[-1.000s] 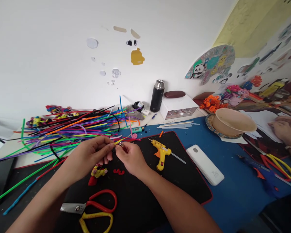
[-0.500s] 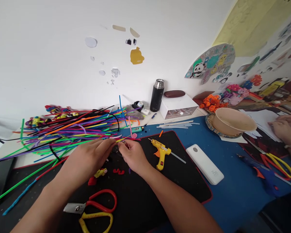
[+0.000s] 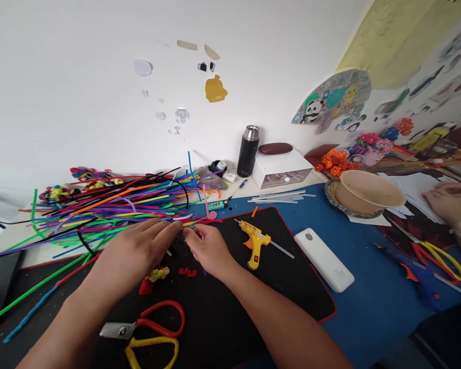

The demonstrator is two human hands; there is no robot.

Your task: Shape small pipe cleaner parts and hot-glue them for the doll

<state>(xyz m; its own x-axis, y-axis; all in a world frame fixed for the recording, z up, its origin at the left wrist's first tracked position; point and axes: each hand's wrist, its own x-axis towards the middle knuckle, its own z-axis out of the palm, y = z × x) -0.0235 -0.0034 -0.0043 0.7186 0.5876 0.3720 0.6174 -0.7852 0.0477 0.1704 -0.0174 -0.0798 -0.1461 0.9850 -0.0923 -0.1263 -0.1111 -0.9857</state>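
Over the black mat, my left hand (image 3: 138, 246) is closed, its fingers pressed together around a thin yellow pipe cleaner (image 3: 187, 224). Close beside it, my right hand (image 3: 207, 246) pinches the same pipe cleaner between thumb and forefinger; most of it is hidden by the fingers. Below the hands lie a small yellow and red fuzzy piece (image 3: 155, 277) and a curled red piece (image 3: 187, 272). Nearer to me, scissors (image 3: 159, 311) with red and yellow handles lie spread. A yellow glue gun (image 3: 256, 240) with a glue stick rests right of my right hand.
A big pile of coloured pipe cleaners (image 3: 138, 200) spreads at the left. Along the wall stand a black flask (image 3: 248, 152) and a white box (image 3: 282, 166). A white power bank (image 3: 325, 260) and a beige bowl (image 3: 371, 192) are rightward. Another person's hands (image 3: 449, 202) rest at far right.
My left hand's fingers have shifted slightly and flattened over the yellow pipe cleaner, so less of it shows. My right hand has moved slightly left.
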